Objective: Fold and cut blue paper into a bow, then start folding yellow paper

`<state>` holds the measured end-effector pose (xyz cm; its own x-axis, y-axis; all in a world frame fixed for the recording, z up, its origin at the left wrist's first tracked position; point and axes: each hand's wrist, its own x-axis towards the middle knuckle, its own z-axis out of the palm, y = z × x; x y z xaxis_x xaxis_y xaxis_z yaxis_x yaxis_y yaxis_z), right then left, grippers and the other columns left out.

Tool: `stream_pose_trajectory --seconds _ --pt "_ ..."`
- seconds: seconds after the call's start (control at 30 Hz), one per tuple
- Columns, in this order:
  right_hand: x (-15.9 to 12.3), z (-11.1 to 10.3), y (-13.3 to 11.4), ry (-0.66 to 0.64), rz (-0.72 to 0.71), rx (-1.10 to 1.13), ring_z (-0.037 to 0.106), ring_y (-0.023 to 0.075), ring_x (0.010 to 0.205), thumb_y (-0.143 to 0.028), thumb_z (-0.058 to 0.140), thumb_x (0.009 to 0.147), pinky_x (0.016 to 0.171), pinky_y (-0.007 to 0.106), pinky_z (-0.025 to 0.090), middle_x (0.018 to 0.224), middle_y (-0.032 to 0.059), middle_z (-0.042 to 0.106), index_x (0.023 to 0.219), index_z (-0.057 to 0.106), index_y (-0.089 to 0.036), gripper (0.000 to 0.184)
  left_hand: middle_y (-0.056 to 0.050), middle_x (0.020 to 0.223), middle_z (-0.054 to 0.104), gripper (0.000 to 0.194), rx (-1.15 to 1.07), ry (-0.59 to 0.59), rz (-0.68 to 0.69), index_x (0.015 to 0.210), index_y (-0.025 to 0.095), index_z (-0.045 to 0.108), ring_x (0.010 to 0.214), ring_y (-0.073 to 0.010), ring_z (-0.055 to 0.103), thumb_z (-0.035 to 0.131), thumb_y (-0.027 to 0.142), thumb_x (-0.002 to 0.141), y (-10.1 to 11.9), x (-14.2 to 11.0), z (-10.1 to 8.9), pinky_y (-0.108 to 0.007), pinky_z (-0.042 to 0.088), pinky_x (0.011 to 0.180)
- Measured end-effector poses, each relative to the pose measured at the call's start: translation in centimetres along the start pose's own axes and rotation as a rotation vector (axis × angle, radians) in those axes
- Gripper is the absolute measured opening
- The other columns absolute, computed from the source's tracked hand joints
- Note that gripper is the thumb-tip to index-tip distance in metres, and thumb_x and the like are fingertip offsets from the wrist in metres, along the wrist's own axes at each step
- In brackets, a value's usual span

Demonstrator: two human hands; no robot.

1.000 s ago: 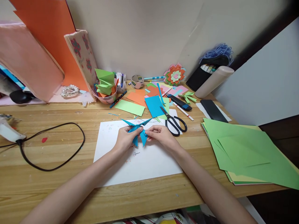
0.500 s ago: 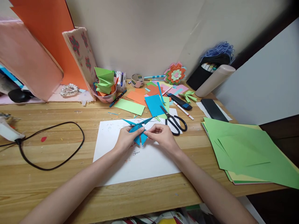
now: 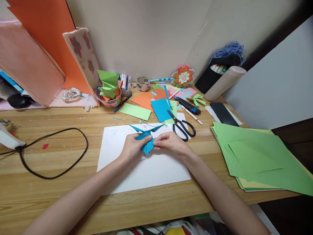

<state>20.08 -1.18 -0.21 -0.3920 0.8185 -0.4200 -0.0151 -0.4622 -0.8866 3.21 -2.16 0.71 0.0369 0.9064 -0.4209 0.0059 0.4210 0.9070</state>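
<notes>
Between my hands is a folded piece of blue paper, held above a white sheet marked with small colour stains. Two thin pointed arms of the blue paper spread outward at its far end, and its near end comes to a point. My left hand is closed on its left side, with the thumb lying across the top. At the right edge, my right hand pinches the paper between thumb and fingers. The fingertips under the paper are hidden. Black-handled scissors lie just beyond my right hand.
Behind the white sheet lie a blue square, a green strip, a utility knife and paper scraps. Green sheets are stacked at the right. A black cable loops at the left. A cup holds folded paper.
The near end of the blue paper showed two separate points with a gap; now it forms one point. My right hand has shifted slightly at the paper's right edge.
</notes>
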Motion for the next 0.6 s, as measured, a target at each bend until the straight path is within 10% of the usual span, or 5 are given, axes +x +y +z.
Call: stream_pose_trajectory --seconds 0.6 --pt "-0.35 0.63 -0.37 0.030 -0.091 -0.163 0.056 0.0114 0.055 -0.032 0.074 0.061 0.055 0.024 0.041 0.058 0.0018 0.063 0.065 0.066 -0.012 0.022 0.003 0.046 0.048 0.043 0.176 -0.028 0.075 0.051 0.013 0.053 0.044 -0.0077 0.038 0.070 0.052 0.056 0.06 0.08 -0.21 -0.021 0.026 0.042"
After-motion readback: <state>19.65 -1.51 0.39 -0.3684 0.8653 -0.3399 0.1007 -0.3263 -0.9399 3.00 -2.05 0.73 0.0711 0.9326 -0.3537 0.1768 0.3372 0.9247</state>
